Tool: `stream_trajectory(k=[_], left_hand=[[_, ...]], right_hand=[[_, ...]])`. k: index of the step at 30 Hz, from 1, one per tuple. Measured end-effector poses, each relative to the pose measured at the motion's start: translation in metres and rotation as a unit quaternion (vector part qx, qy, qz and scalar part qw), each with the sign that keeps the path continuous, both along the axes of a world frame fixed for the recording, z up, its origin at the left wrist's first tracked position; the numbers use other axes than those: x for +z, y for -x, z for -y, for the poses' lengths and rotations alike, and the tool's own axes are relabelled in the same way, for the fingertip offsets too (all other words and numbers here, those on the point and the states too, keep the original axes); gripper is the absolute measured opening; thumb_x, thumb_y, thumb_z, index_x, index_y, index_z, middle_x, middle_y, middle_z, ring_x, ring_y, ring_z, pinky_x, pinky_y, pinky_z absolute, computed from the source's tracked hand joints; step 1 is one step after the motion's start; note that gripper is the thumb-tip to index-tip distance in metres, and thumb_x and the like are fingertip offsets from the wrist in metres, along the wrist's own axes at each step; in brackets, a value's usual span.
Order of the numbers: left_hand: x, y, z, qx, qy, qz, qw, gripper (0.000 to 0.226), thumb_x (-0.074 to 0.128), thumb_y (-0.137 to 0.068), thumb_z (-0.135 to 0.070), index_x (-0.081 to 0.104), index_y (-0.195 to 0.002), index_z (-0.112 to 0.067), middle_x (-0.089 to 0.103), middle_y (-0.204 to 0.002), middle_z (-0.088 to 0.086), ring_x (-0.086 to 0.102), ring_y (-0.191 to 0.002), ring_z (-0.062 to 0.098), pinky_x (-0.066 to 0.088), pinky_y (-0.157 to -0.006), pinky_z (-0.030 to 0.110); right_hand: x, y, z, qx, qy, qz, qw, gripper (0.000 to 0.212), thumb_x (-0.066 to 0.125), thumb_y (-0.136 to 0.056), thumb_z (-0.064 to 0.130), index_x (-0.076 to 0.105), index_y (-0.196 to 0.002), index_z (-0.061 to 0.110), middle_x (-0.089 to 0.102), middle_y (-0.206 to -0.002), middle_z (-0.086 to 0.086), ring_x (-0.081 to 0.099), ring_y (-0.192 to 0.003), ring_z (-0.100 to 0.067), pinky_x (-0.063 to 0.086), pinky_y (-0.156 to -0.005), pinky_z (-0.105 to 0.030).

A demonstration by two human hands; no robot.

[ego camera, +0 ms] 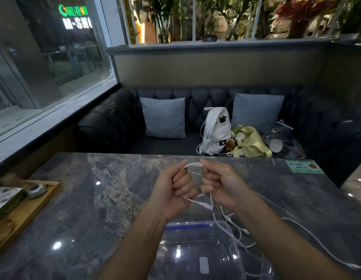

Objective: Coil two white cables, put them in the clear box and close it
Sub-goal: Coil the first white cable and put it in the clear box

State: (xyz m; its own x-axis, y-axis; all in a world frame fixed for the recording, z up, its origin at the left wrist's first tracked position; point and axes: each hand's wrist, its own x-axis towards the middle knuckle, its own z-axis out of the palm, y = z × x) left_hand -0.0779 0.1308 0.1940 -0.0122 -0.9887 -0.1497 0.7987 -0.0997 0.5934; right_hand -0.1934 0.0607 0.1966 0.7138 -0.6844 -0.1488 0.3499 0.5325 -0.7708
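My left hand (174,187) and my right hand (221,183) are raised side by side above the marble table, both closed on one white cable (192,165). A small loop of it arches between the two fists. Its plug end hangs below my left hand, and more cable trails down over the clear box (195,247). The box stands open near the table's front edge, between my forearms, its blue-edged rim facing away from me. Loose white cable (308,234) also lies on the table to the right of the box; I cannot tell where one cable ends and the other starts.
A wooden tray (37,207) with a small box and a metal object sits at the table's left edge. A green card (303,166) lies at the far right. Behind the table, a dark sofa holds cushions, a white backpack (216,131) and a yellow bag (252,143).
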Motion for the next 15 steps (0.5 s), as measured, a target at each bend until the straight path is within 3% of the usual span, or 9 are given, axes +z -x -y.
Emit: stream_trajectory(k=[3,5,9,12,15], left_hand=[[0.006,-0.012,0.001,-0.084,-0.028,0.067,0.994,0.040,0.044,-0.085,-0.034,0.052,-0.053,-0.011,0.039,-0.038,-0.005,0.033,-0.033,0.007,0.036,-0.043,0.020],[0.008,-0.019,0.002,-0.137,-0.051,0.125,0.981,0.041,0.044,-0.084,-0.041,0.057,-0.061,-0.009,0.043,-0.040,-0.004,0.038,-0.034,0.007,0.038,-0.042,0.019],[0.009,-0.023,0.003,-0.196,-0.074,0.222,0.952,0.038,0.044,-0.082,-0.042,0.051,-0.055,-0.016,0.035,-0.036,-0.010,0.029,-0.028,0.002,0.026,-0.032,0.014],[0.004,-0.026,0.003,-0.170,-0.073,0.203,0.962,0.036,0.046,-0.082,-0.038,0.049,-0.052,-0.019,0.030,-0.036,-0.012,0.016,-0.029,0.001,0.016,-0.030,0.014],[-0.001,-0.031,0.003,-0.153,-0.077,0.153,0.973,0.032,0.047,-0.081,-0.034,0.050,-0.053,-0.018,0.031,-0.035,-0.011,0.008,-0.035,0.005,0.015,-0.030,0.014]], right_hand=[[0.002,0.005,0.002,0.027,0.023,-0.022,0.999,0.026,0.059,-0.077,0.017,0.044,-0.056,0.014,0.027,-0.037,0.009,0.022,-0.030,-0.003,0.022,-0.030,-0.015],[0.001,0.005,0.000,0.057,0.041,-0.048,0.996,0.031,0.056,-0.083,0.015,0.049,-0.053,0.015,0.027,-0.038,0.009,0.021,-0.031,-0.003,0.018,-0.032,-0.016],[-0.001,0.004,-0.004,0.096,0.068,-0.109,0.987,0.030,0.052,-0.090,0.016,0.054,-0.060,0.012,0.030,-0.039,0.009,0.024,-0.034,-0.003,0.021,-0.034,-0.015],[-0.002,0.003,-0.005,0.072,0.125,-0.133,0.981,0.020,0.059,-0.083,0.021,0.058,-0.067,0.010,0.045,-0.046,0.004,0.041,-0.042,-0.007,0.037,-0.043,-0.019],[-0.006,0.007,-0.002,0.051,0.174,-0.167,0.969,0.012,0.059,-0.085,0.015,0.064,-0.075,0.010,0.061,-0.058,0.001,0.058,-0.056,-0.010,0.048,-0.056,-0.023]])
